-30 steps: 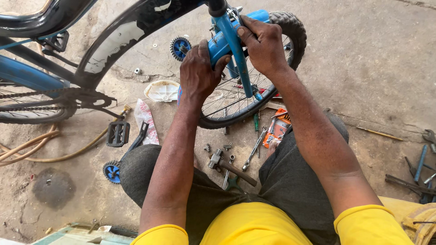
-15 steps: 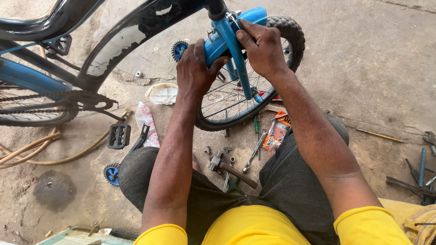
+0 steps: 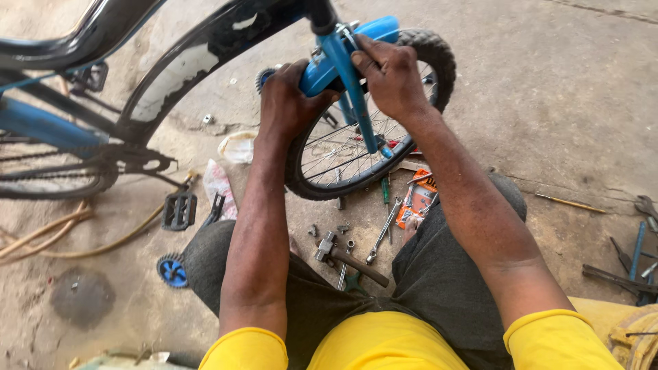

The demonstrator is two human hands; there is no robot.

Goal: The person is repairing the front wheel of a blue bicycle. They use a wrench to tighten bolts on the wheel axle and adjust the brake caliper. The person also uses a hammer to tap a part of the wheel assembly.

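Note:
A small blue and black bicycle point(image 3: 185, 62) stands in front of me on a concrete floor. My left hand point(image 3: 288, 103) grips the blue front mudguard point(image 3: 373, 31) from the left side, above the spoked front wheel point(image 3: 343, 154). My right hand point(image 3: 387, 75) closes around the blue fork leg point(image 3: 353, 96) and the top of the mudguard, just below the head tube. The two hands sit close together at the fork crown. What lies under the fingers is hidden.
Between my knees lie a hammer point(image 3: 349, 259), a spanner point(image 3: 384, 229), screwdrivers and small bolts. A loose black pedal point(image 3: 179, 210) and a blue training wheel point(image 3: 171, 270) lie at the left. More tools point(image 3: 630, 267) are at the right, a hose point(image 3: 62, 233) at far left.
My head has shifted slightly, so the bike sits a little higher and nearer in view. Both hands stay clamped at the fork and mudguard; the left hand has slid up a little.

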